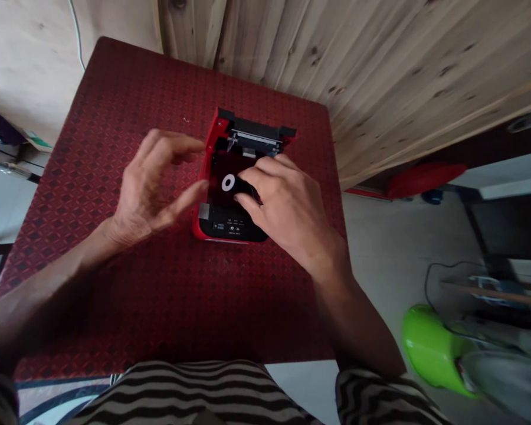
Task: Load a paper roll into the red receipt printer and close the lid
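Observation:
A red and black label printer (234, 232) stands on the table with its lid (254, 130) raised, showing the dark bay inside. Over that bay, my right hand (287, 203) pinches a small black roll with a white ring-shaped end (229, 183), which points left. My fingers cover the roll's right part, and I cannot tell whether it touches the printer's inside. To the left of the printer, my left hand (153, 183) holds nothing, its thumb and fingers apart and curved toward the printer's left side wall.
The printer rests on a table with a red patterned cover (159, 283). Behind the table rises a wooden plank wall (283, 47). A bright green bin (429, 348) stands on the floor to the right, beside a dark cable (429, 271). A pale cord (77, 32) hangs at the back left.

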Motion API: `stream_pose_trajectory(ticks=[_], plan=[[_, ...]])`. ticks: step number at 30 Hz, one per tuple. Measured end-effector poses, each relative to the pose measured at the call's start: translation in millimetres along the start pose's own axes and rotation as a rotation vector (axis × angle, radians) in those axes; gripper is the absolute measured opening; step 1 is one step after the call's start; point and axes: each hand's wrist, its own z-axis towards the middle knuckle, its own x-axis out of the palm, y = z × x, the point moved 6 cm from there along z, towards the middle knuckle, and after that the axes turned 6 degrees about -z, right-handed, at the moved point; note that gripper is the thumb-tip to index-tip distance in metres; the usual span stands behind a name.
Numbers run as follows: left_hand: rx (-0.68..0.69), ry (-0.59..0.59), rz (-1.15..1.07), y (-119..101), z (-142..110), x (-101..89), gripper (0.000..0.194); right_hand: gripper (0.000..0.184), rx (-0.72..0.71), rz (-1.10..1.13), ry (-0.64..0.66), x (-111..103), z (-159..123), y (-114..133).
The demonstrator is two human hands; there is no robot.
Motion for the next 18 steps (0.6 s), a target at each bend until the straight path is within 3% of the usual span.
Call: stream_pose_trajectory(ticks=[4,10,16,18], plan=[[-0.100,-0.012,0.062,20,-25,-14.1,0.021,0.015,0.034,-0.074,0.159,4,11,6],[-0.166,0.020,0.039,27,-50,-7.6,0.018,0.027,0.064,-0.128,0.353,15,24,19],[-0.135,0.037,-0.022,27,-55,-1.5,0.016,0.026,0.018,-0.079,0.131,35,41,17],[-0.150,0.048,-0.029,29,-57,0.3,0.016,0.028,0.029,-0.082,0.132,42,44,14]])
